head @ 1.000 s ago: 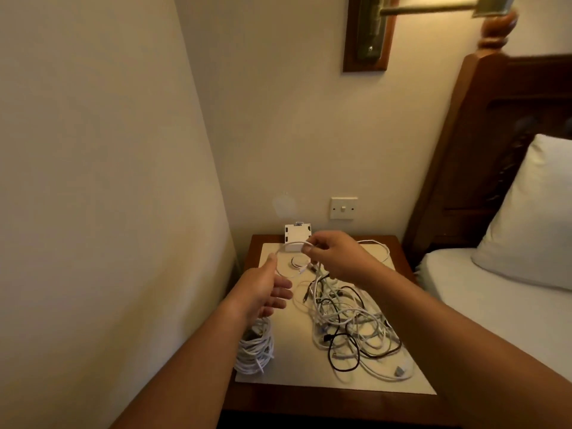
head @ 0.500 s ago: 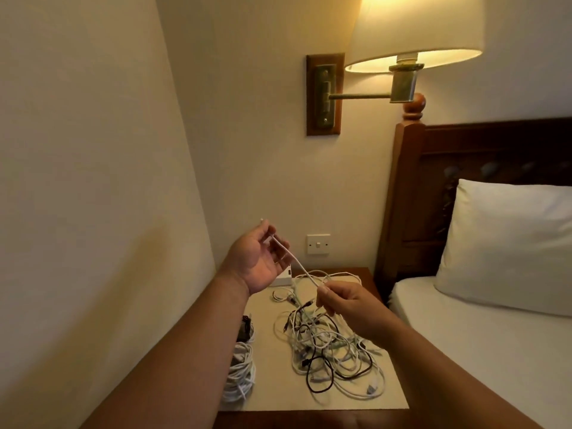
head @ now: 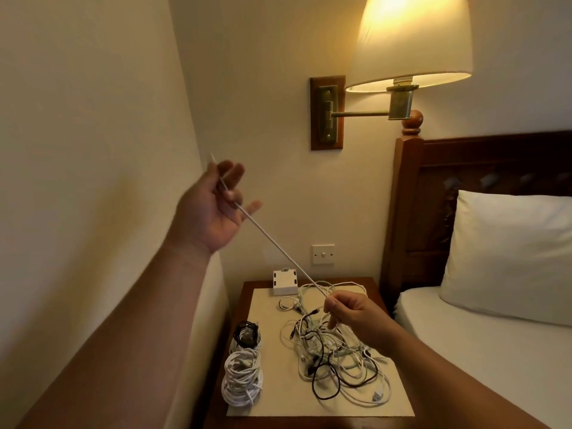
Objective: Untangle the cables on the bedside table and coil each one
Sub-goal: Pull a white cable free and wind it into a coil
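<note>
So my left hand (head: pixel 213 205) is up near the wall now, pinching a thin white cable (head: pixel 272 243) just below its plug end, with the other fingers kind of fanned out. That cable runs tight and straight down to my right hand (head: pixel 349 314), which nips it between thumb and forefinger right over the messy tangle of white and black cables (head: pixel 337 360). A second ago both hands were low and close together above the pile, so the big change is that the left one has pulled a good stretch of this cable clear. I reckon that means one end is free, but the rest of it is still buried in the heap (can't see where it goes past my right fingers). The tangle sits on the beige mat (head: pixel 272 308) on the dark wooden bedside table (head: pixel 380 289), touching nothing on the left side, where a fat coiled white bundle (head: pixel 243 379) and a smaller black coil (head: pixel 246 332) already sit done. A small white charger box (head: pixel 285 283) is at the back. Plenty left to sort.
</note>
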